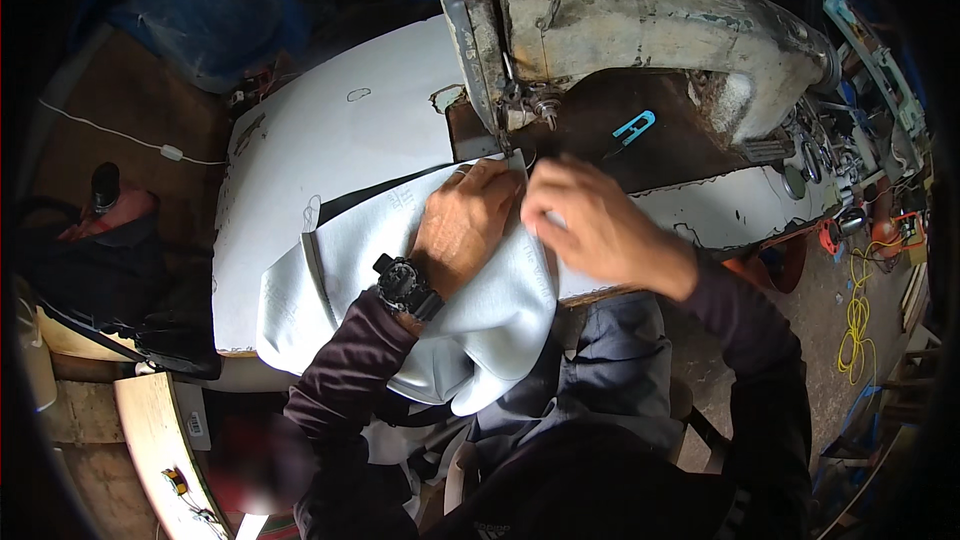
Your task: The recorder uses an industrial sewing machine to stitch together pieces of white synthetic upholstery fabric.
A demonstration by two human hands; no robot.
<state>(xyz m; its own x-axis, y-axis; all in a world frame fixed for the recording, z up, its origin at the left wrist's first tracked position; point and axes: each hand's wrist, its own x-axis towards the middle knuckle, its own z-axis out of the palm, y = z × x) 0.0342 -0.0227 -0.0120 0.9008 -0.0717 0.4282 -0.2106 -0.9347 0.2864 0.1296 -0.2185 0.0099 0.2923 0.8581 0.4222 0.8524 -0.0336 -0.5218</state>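
Observation:
A silvery-white sheet of coated fabric (385, 230) lies under the presser foot of an old sewing machine (610, 25) and drapes over the table's near edge, folded and rumpled. My left hand (465, 215), with a black watch on the wrist, grips the sheet close to the needle, its fingers bent over the fabric. Just right of it, my right hand (585, 220) is closed, thumb against curled fingers, beside the sheet's edge. What it pinches is hidden and slightly blurred. Blue thread snips (634, 127) rest on the machine bed beneath the arm.
The worn white tabletop (330, 110) has chipped edges. Several tools (800, 155) crowd its right end. A yellow cord (857, 315) lies coiled on the floor at right. A black bag (110, 270) sits at left, near a white cable with an inline switch (171, 152).

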